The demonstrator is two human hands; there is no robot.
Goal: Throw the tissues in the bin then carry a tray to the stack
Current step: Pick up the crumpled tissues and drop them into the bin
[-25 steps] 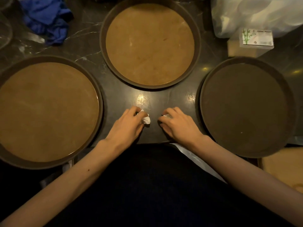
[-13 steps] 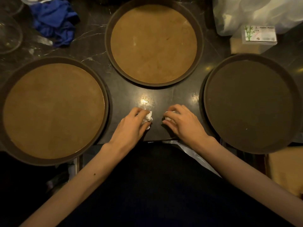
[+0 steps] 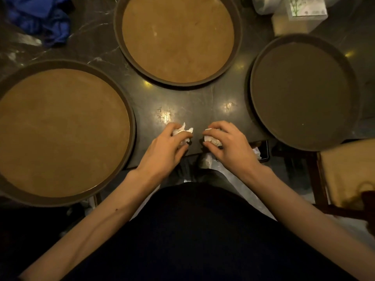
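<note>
Both hands hover over the near edge of the dark marble table. My left hand (image 3: pixel 164 151) is closed around a crumpled white tissue (image 3: pixel 181 131). My right hand (image 3: pixel 229 145) grips a second crumpled tissue (image 3: pixel 211 137). Three round trays lie on the table: a tan-lined tray at the left (image 3: pixel 129 126), a tan-lined tray at the top centre (image 3: pixel 236 51), and a dark tray at the right (image 3: pixel 251 94). Below the table edge by my right hand a dark bin opening (image 3: pixel 262 151) shows white paper inside; most of it is hidden.
A blue cloth (image 3: pixel 40 19) lies at the back left. A tissue box (image 3: pixel 304 9) and a white bag sit at the back right. A wooden chair with a yellow seat (image 3: pixel 349 173) stands at the right, below the dark tray.
Both hands have drawn back toward the table's near edge with the tissues gripped more fully. The view has tilted down, showing the floor, the chair and the bin opening.
</note>
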